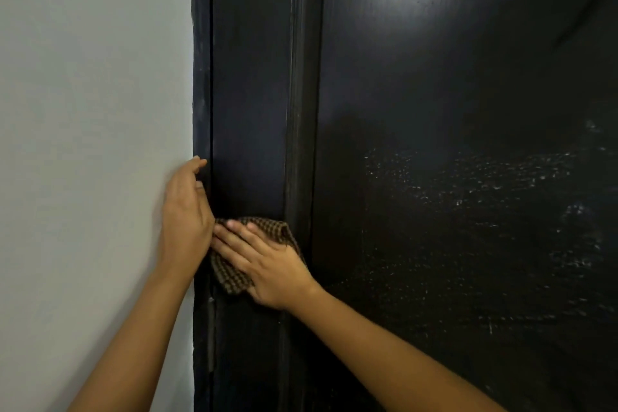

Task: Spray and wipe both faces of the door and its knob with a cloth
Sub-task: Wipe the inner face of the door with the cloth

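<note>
Cloth work, seen from the head camera. The brown checked cloth (230, 273) sits flat on the dark frame (250, 94), just left of the door (451, 94). The right hand (271, 264) presses it there with straight fingers, so its grip is spread out, not curled round the cloth. The left hand (185, 221) rests on the edge of the grey wall (93, 110), fingers straight too, holding nothing. The frame runs straight up and down. The big door face lies to the right of the cloth and has little wet spots (468, 177) on it. The right hand is nearer, so I think it should slide right. No knob shows.
</note>
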